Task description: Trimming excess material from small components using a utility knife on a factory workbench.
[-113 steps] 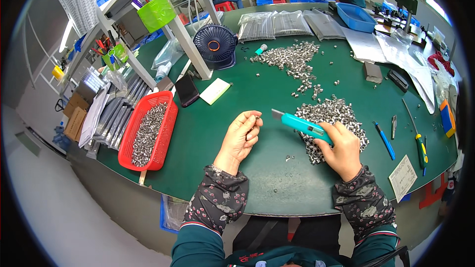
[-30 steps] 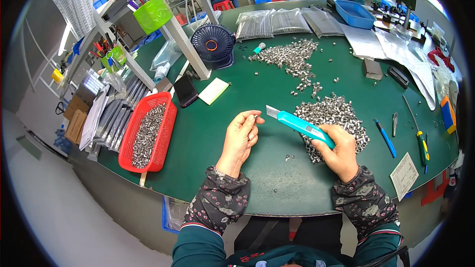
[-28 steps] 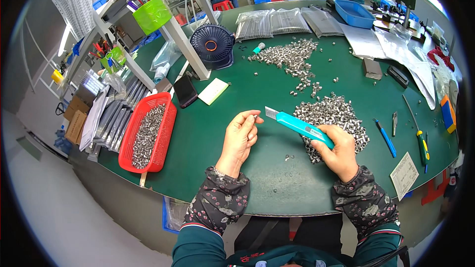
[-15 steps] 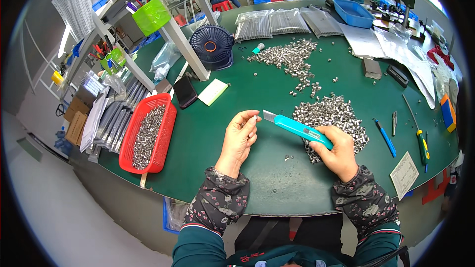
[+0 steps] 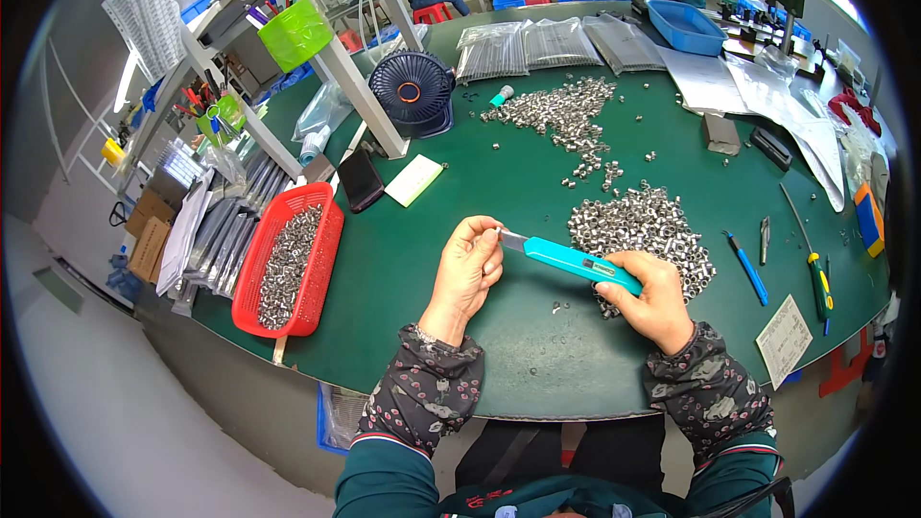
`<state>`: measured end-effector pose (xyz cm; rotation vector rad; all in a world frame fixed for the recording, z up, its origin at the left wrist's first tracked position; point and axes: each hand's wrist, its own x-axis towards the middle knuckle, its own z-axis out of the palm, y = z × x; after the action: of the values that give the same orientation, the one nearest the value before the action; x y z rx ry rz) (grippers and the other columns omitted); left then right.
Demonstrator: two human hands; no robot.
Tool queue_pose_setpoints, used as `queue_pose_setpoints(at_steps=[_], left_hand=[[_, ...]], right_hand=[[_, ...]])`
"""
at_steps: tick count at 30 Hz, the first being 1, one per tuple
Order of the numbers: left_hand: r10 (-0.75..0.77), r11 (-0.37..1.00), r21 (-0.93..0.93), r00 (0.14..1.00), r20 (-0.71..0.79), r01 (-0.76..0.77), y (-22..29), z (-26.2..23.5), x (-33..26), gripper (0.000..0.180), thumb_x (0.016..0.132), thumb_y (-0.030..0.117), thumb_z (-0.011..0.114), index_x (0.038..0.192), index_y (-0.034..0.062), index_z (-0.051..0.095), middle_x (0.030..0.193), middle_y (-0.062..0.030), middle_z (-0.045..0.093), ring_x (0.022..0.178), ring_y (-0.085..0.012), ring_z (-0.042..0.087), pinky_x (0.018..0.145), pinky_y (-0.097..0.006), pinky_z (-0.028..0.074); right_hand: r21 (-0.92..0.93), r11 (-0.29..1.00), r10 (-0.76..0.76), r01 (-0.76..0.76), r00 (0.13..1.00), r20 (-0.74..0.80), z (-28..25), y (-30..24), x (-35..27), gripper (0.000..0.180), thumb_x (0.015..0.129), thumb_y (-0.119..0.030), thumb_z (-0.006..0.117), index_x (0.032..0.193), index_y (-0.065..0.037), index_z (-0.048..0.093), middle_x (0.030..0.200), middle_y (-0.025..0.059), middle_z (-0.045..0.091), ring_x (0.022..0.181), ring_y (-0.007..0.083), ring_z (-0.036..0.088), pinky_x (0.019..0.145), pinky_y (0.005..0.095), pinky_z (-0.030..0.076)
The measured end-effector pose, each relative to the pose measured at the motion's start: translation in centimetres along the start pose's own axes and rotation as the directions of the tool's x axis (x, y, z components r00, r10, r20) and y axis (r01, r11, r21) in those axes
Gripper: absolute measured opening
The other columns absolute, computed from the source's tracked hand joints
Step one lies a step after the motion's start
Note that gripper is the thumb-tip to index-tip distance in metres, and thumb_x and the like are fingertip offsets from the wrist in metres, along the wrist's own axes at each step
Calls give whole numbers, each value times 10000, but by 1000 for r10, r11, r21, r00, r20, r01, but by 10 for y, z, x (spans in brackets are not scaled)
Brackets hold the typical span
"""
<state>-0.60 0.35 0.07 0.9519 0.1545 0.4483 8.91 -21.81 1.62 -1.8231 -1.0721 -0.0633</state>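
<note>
Head view: utility knife (image 5: 576,264) tip now apparently touches left hand (image 5: 467,267) fingertips.

— Small-parts assembly workshop, is it?
— Looks so: a long green worktable (image 5: 460,211) heaped with little metal parts (image 5: 638,230), a red basket (image 5: 288,273) of more, parts racks (image 5: 240,58), other workers seated beyond.

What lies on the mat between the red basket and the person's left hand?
In the head view, the stretch of green mat between the red basket and the left hand is bare; the black phone and white pad lie further back.
</note>
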Motion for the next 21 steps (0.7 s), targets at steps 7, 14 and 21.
queue_pose_setpoints(at_steps=[7,14,21], left_hand=[[31,997,66,999,21,-32,0,-5,2,148,843,83,558,981,31,550,778,-9,513,476,-17,347,363,-136,252],[7,996,94,1000,8,-7,2,1,1,163,848,89,552,1001,30,555,738,16,479,499,-17,352,368,-135,251],[7,988,152,999,40,-13,3,-2,-2,151,853,89,546,989,24,558,719,17,463,500,-18,352,364,-140,251]], right_hand=[[12,1000,-6,6,1000,7,0,1,1,252,692,-178,674,891,-31,627,699,103,595,586,224,587,539,314,450],[17,1000,13,-13,1000,24,-1,2,2,252,694,-180,675,889,-27,626,697,104,595,577,215,589,538,304,452],[-29,1000,4,-4,1000,10,-1,3,-1,250,692,-186,676,882,-33,617,714,108,593,592,233,585,542,310,452]])
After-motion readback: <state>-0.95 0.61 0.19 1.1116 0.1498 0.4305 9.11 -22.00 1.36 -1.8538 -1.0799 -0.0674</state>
